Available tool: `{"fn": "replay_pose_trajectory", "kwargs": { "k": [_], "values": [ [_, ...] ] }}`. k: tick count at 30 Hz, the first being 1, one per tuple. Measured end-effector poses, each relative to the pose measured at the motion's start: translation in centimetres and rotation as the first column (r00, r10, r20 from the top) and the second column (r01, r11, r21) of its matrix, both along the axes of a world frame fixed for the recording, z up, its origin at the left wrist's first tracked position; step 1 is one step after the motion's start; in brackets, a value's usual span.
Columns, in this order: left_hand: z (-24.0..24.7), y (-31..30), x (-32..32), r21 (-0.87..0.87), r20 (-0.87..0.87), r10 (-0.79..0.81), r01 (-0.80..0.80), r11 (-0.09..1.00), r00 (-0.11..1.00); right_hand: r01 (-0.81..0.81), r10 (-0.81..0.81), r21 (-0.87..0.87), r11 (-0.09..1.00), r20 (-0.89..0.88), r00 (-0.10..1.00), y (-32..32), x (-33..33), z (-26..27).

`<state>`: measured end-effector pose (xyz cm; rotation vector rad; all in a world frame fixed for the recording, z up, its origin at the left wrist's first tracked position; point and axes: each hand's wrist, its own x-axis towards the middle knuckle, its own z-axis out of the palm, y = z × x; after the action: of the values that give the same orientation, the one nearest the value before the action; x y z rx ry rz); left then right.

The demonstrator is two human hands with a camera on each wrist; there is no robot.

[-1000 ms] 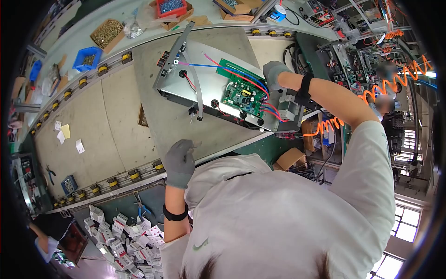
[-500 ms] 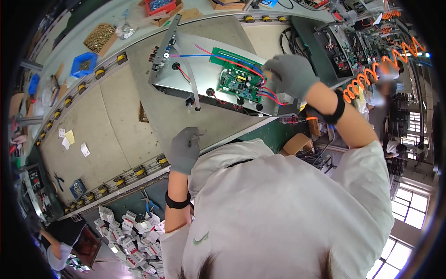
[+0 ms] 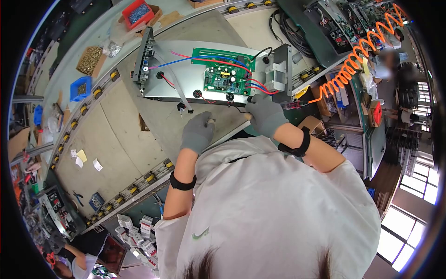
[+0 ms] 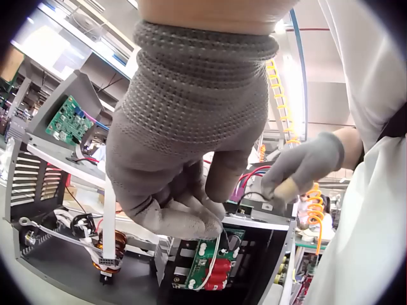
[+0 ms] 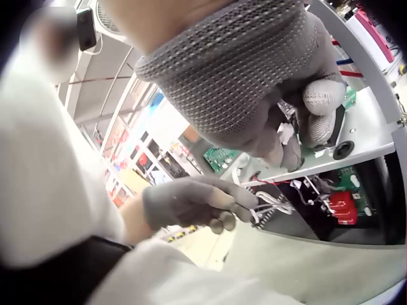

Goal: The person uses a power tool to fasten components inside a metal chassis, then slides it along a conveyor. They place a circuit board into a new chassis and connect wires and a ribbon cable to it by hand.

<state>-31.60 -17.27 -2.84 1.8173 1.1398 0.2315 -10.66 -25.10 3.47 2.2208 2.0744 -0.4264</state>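
Note:
An open metal chassis (image 3: 193, 83) lies on the bench, a green circuit board (image 3: 226, 78) with red and blue wires on its top. My gloved right hand (image 3: 266, 115) is at its front edge near the right end. A thin black wire (image 4: 253, 194) is pinched in its fingertips. To the left, my gloved left hand (image 3: 197, 132) is low in front of the chassis, fingers curled. White wires (image 5: 270, 204) run from its pinched fingertips into the chassis's open side. Inside, red components (image 4: 218, 273) sit on another green board. A grey flat cable (image 3: 175, 81) hangs over the front edge.
An orange coiled hose (image 3: 346, 72) ends at a tool right of the chassis. Behind stand a blue bin (image 3: 81, 88), a red bin (image 3: 138, 13) and a box of screws (image 3: 90, 60). Rollers (image 3: 149, 176) line the bench edge. White breakers (image 3: 139, 235) are heaped lower left.
My right hand has come from the chassis's right end down to its front edge and now pinches the black wire. My left hand has moved closer to the chassis front. The head view has shifted.

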Motion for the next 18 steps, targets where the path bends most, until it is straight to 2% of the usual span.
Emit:
{"fn": "replay_pose_trajectory", "kwargs": {
  "k": [2, 4, 5, 6, 7, 8, 9, 10, 11, 13, 17, 18],
  "values": [
    [-1.0, 0.4, 0.7, -0.005, -0.049, 0.023, -0.023, 1.0, 0.999, 0.057, -0.056, 0.022, 0.998, -0.044, 0.997, 0.2, 0.0, 1.6],
    [-1.9, 1.0, 1.2, -0.084, -0.056, 0.092, -0.097, 0.992, 0.994, 0.109, -0.105, 0.041, 0.993, -0.092, 0.99, 0.3, 0.0, 1.8],
    [-2.6, 1.2, 1.5, -0.083, -0.065, 0.096, -0.102, 0.991, 0.993, 0.134, -0.116, 0.118, 0.984, -0.147, 0.982, 0.5, 0.1, 1.6],
    [-2.8, 1.5, 1.9, -0.238, 0.056, 0.219, -0.201, 0.95, 0.974, 0.164, -0.124, 0.193, 0.967, -0.203, 0.971, 0.6, 0.1, 1.5],
    [-3.0, 1.7, 2.2, -0.396, 0.155, 0.353, -0.27, 0.878, 0.923, 0.163, -0.121, 0.193, 0.968, -0.211, 0.97, 0.7, -0.2, 1.1],
    [-3.2, 1.9, 2.5, -0.392, 0.149, 0.357, -0.276, 0.877, 0.922, 0.101, -0.044, 0.317, 0.943, -0.184, 0.982, 0.8, -0.5, 0.5],
    [-2.5, 2.1, 2.9, -0.417, 0.12, 0.466, -0.381, 0.825, 0.877, 0.038, 0.03, 0.434, 0.9, -0.147, 0.989, 0.9, -0.9, 0.0],
    [-2.1, 2.2, 3.1, -0.439, 0.088, 0.567, -0.479, 0.76, 0.819, 0.037, 0.034, 0.434, 0.9, -0.154, 0.987, 1.1, -1.2, -0.2],
    [-2.7, 2.2, 3.2, -0.434, 0.084, 0.57, -0.485, 0.759, 0.817, 0.028, 0.07, 0.45, 0.893, -0.2, 0.977, 1.4, -1.4, -0.3],
    [-3.8, 2.3, 3.3, -0.292, 0.09, 0.587, -0.542, 0.788, 0.805, 0.018, 0.112, 0.471, 0.882, -0.248, 0.962, 2.2, -1.6, -0.8],
    [-3.5, 2.1, 3.0, -0.293, 0.097, 0.557, -0.511, 0.808, 0.825, 0.048, 0.155, 0.468, 0.883, -0.385, 0.91, 3.7, -1.6, -2.0],
    [-2.2, 1.9, 3.0, -0.386, 0.179, 0.564, -0.47, 0.794, 0.806, 0.053, 0.181, 0.461, 0.886, -0.449, 0.875, 4.1, -1.7, -2.2]
  ]
}}
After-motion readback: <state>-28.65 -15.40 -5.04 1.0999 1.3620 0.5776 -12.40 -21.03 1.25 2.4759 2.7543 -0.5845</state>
